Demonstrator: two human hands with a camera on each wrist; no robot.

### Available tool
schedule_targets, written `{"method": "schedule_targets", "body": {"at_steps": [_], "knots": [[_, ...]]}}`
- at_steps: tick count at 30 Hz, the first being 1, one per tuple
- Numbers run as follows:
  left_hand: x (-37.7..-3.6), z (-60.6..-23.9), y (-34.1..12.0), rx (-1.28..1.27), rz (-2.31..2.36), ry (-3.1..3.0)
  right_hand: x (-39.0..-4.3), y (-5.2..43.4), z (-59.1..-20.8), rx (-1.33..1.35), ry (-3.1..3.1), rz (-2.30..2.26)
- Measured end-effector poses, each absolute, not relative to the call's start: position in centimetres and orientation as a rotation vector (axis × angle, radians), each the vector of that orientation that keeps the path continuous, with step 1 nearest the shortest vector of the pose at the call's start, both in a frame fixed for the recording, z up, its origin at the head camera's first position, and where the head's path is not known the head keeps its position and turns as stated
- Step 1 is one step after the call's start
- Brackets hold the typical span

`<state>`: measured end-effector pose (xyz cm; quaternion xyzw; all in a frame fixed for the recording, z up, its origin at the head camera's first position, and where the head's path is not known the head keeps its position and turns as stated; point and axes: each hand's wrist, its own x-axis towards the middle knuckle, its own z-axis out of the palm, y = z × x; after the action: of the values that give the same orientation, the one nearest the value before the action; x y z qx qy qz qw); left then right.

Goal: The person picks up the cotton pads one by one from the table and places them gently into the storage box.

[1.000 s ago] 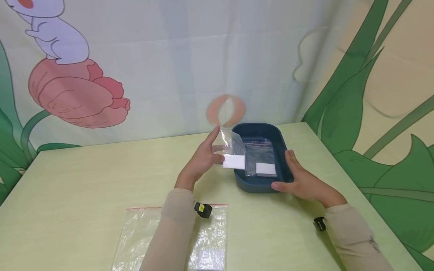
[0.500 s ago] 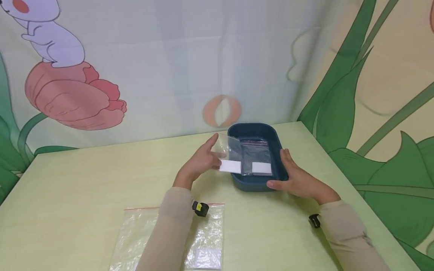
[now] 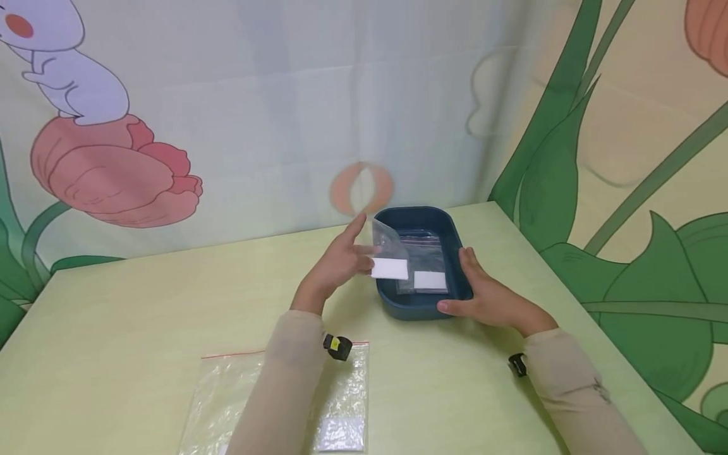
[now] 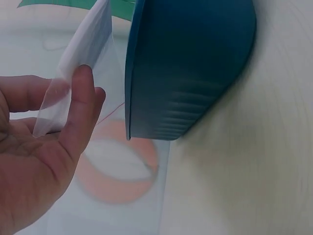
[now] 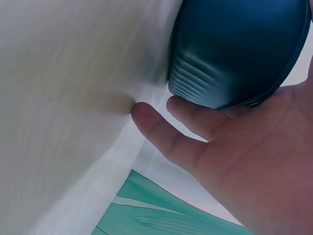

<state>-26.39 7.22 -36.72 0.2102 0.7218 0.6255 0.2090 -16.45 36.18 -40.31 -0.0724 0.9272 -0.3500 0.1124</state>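
My left hand [image 3: 338, 262] pinches a small clear zip bag [image 3: 389, 268] with a white label, held up at the left rim of a dark blue plastic box [image 3: 423, 312]. In the left wrist view, this bag [image 4: 88, 39] sits between the fingers, apart from the box wall [image 4: 190, 63]. Flat inside the box is another small zip bag [image 3: 423, 251], also white-labelled. My right hand [image 3: 493, 302] rests against the box's front right corner, thumb at the front and fingers along the side. The right wrist view shows those fingers [image 5: 168, 134] extended beside the box.
A larger clear zip bag [image 3: 349, 379] with a red seal line lies on the pale table [image 3: 131, 328] near me, partly under the left forearm. A white patch [image 3: 341, 433] shows in its corner. Behind the table hangs a printed curtain [image 3: 273, 126].
The whole head view has shifted slightly. The held bag dips, then rises, and its clear part now leans over the box's left rim. My right hand stays at the box.
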Motion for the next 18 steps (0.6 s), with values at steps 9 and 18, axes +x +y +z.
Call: {"method": "schedule_targets", "body": {"at_steps": [9,18], "knots": [[-26.9,-36.9,9.8,0.638,1.706,2.006,-16.1,36.0,-39.8,-0.199,2.718,-1.015],[-27.1,-37.3,12.2,0.638,1.658,1.998,-16.4,36.2,-40.2,-0.187,2.718,-1.011]]}}
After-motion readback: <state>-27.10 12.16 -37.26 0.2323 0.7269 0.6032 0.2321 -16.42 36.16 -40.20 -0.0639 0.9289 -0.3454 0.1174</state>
